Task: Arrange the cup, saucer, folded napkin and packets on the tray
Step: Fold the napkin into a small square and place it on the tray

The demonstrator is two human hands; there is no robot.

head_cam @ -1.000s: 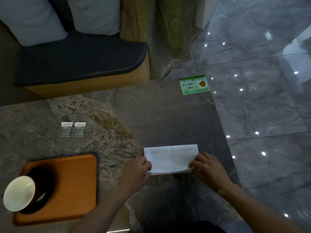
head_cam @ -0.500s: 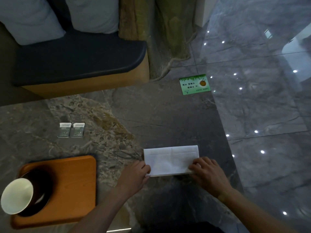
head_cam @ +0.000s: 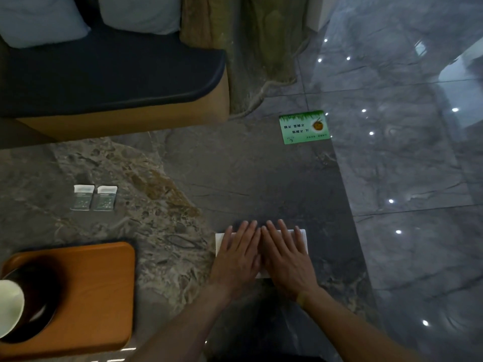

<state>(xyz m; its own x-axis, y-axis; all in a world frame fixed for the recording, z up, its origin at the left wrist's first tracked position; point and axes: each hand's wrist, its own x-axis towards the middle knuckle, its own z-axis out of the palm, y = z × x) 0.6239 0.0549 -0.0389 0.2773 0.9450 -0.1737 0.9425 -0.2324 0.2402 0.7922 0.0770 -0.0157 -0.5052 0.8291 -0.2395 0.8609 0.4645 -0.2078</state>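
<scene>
Both hands lie flat, palms down and fingers stretched out, on the white napkin [head_cam: 300,237] near the front of the dark marble table [head_cam: 235,178]. The left hand [head_cam: 239,256] and the right hand [head_cam: 286,257] sit side by side with their inner edges touching, gripping nothing, simply spread over the paper. They cover most of the napkin, so only a strip at its left end, a strip at its right end and a small bit at the near edge between the wrists peek out. Off to the left, near the front edge, the orange wooden tray [head_cam: 91,296] rests on the table, well apart from the napkin. On the tray's left part stands a dark saucer [head_cam: 39,309], and the pale cup [head_cam: 9,307] sits on it, cut off by the frame's left edge. Farther back on the table, beyond the tray, the two small packets [head_cam: 94,197] lie flat side by side, just about touching each other, with white tops and grey-green bodies. Toward the far right corner of the table lies a green card [head_cam: 303,126] with printed characters and a small round picture. Behind the table is a bench seat with a dark cushion [head_cam: 104,71] and two pale pillows [head_cam: 39,19]; glossy grey floor tiles [head_cam: 405,152] spread out to the right.
</scene>
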